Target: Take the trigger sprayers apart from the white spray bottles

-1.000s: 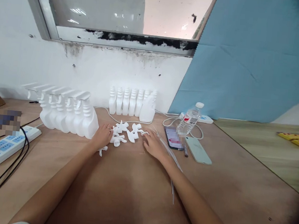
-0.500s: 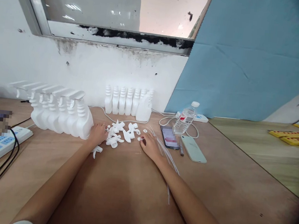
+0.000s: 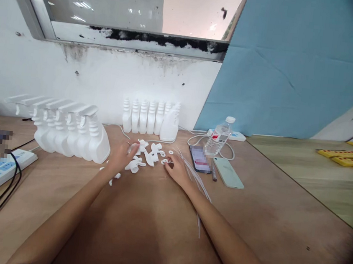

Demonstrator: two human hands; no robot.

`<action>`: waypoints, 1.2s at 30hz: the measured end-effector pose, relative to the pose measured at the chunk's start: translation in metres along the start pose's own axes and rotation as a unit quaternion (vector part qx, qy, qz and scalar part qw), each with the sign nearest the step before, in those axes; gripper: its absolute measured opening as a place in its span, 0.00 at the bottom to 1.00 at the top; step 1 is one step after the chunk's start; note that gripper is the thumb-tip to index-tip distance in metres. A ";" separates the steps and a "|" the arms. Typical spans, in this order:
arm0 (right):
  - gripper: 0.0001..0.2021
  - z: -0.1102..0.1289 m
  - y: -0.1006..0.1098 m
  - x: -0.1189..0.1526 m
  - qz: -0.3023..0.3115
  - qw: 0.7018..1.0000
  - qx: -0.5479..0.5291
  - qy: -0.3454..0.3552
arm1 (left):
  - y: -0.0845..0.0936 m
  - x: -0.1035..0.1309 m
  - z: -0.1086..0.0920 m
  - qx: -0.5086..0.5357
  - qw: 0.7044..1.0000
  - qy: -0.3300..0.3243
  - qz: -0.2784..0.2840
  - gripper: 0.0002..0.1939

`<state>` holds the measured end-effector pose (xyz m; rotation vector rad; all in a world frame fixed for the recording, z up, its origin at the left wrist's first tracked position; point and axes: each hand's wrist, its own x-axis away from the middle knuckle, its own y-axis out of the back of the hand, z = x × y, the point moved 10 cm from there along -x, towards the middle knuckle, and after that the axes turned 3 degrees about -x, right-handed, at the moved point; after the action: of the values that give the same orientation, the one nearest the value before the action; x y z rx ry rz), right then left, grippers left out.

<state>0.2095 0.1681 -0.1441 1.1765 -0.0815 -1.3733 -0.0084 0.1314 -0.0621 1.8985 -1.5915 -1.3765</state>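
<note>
My left hand is over the left side of a loose pile of white spray-trigger parts. Its thumb and fingers close around a white plastic part, mostly hidden by the fingers. Other white trigger parts lie to its right, and a loose one is beside my left wrist. My right hand rests on the table right of the pile, thumb and fingertips pinched at a small flat white washer. Another white washer lies just beyond those fingertips.
White spray bottles with trigger heads stand at left; headless white bottles line the wall. Thin clear tubes lie beside my right forearm. Further right are a dark phone, a pale green phone and a water bottle. A power strip lies far left.
My left hand has lifted and shifted right over the pile, uncovering small white parts near its wrist. My right hand stays nearly in place at the washers, its fingers slightly shifted.
</note>
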 end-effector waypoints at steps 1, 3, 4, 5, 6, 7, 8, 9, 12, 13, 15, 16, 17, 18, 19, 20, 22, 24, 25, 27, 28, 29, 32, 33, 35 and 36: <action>0.07 -0.001 0.000 0.000 -0.003 1.000 -0.002 0.001 | -0.007 0.007 -0.010 0.045 0.999 0.006 0.028 0.19; 0.07 -0.002 0.001 0.000 -0.008 1.000 -0.003 0.002 | -0.027 0.025 -0.033 0.114 0.990 -0.008 0.083 0.20; 0.07 -0.001 0.001 0.000 -0.008 1.000 -0.003 0.004 | -0.038 0.035 -0.042 0.135 0.985 -0.015 0.108 0.19; 0.07 -0.001 0.001 0.000 -0.008 1.000 -0.002 0.006 | -0.051 0.044 -0.047 0.145 0.980 -0.019 0.135 0.20; 0.08 0.000 0.001 0.001 -0.007 1.000 -0.002 0.008 | -0.063 0.053 -0.051 0.145 0.976 -0.022 0.162 0.20; 0.08 0.001 0.001 0.001 -0.006 1.000 -0.001 0.010 | -0.072 0.062 -0.052 0.143 0.973 -0.025 0.181 0.20; 0.08 0.001 0.002 0.001 -0.005 1.000 -0.001 0.012 | -0.079 0.068 -0.054 0.143 0.970 -0.030 0.194 0.20; 0.08 0.002 0.002 0.001 -0.006 1.000 -0.001 0.014 | -0.081 0.074 -0.055 0.148 0.969 -0.037 0.196 0.20; 0.08 0.002 0.001 0.000 -0.008 1.000 -0.002 0.017 | -0.073 0.091 -0.082 0.187 0.957 -0.126 0.184 0.20; 0.08 0.002 0.001 0.000 -0.009 1.000 -0.002 0.017 | -0.070 0.100 -0.100 0.192 0.946 -0.183 0.185 0.23; 0.07 0.001 -0.001 -0.002 -0.011 1.000 -0.003 0.016 | -0.067 0.127 -0.140 0.165 0.914 -0.315 0.193 0.33; 0.06 0.000 -0.002 -0.002 -0.012 1.000 -0.003 0.015 | -0.068 0.143 -0.158 0.143 0.894 -0.377 0.196 0.34; 0.06 0.000 -0.002 -0.003 -0.013 1.000 -0.003 0.014 | -0.073 0.155 -0.170 0.117 0.882 -0.410 0.198 0.33; 0.05 0.001 -0.002 -0.003 -0.013 1.000 -0.003 0.014 | -0.079 0.164 -0.179 0.091 0.876 -0.428 0.200 0.32; 0.05 0.001 -0.002 -0.003 -0.013 1.000 -0.002 0.014 | -0.087 0.171 -0.184 0.069 0.872 -0.440 0.204 0.29; 0.05 0.002 -0.002 -0.003 -0.012 1.000 -0.003 0.015 | -0.094 0.175 -0.185 0.052 0.871 -0.442 0.208 0.25; 0.05 0.005 -0.001 -0.002 -0.009 1.000 -0.004 0.019 | -0.105 0.175 -0.180 0.035 0.875 -0.435 0.209 0.16; 0.05 0.006 0.001 -0.001 -0.009 1.000 -0.007 0.021 | -0.106 0.165 -0.165 0.041 0.890 -0.412 0.194 0.10; 0.06 0.006 0.002 -0.001 -0.010 1.000 -0.008 0.021 | -0.104 0.157 -0.156 0.052 0.900 -0.393 0.182 0.09; 0.06 0.006 0.003 -0.001 -0.012 1.000 -0.012 0.022 | -0.094 0.138 -0.133 0.087 0.920 -0.347 0.162 0.10; 0.06 0.006 0.004 -0.001 -0.012 1.000 -0.015 0.023 | -0.090 0.127 -0.119 0.106 0.930 -0.314 0.157 0.10; 0.06 0.007 0.005 -0.001 -0.013 0.999 -0.017 0.023 | -0.086 0.116 -0.104 0.122 0.941 -0.273 0.159 0.11; 0.06 0.013 0.008 0.001 -0.012 0.999 -0.024 0.030 | -0.083 0.089 -0.054 0.151 0.965 -0.119 0.181 0.13; 0.06 0.018 0.010 0.001 -0.012 0.999 -0.028 0.035 | -0.083 0.083 -0.040 0.167 0.966 -0.079 0.183 0.14; 0.07 0.031 0.014 0.004 -0.019 0.998 -0.043 0.049 | -0.082 0.075 -0.023 0.215 0.960 -0.033 0.177 0.15; 0.07 0.040 0.017 0.005 -0.023 0.997 -0.054 0.058 | -0.082 0.073 -0.018 0.243 0.955 -0.023 0.169 0.16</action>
<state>0.1967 0.1369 -0.1171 1.1716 0.1022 -1.3306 0.0490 0.0888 -0.1472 1.7151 -2.3148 -0.9499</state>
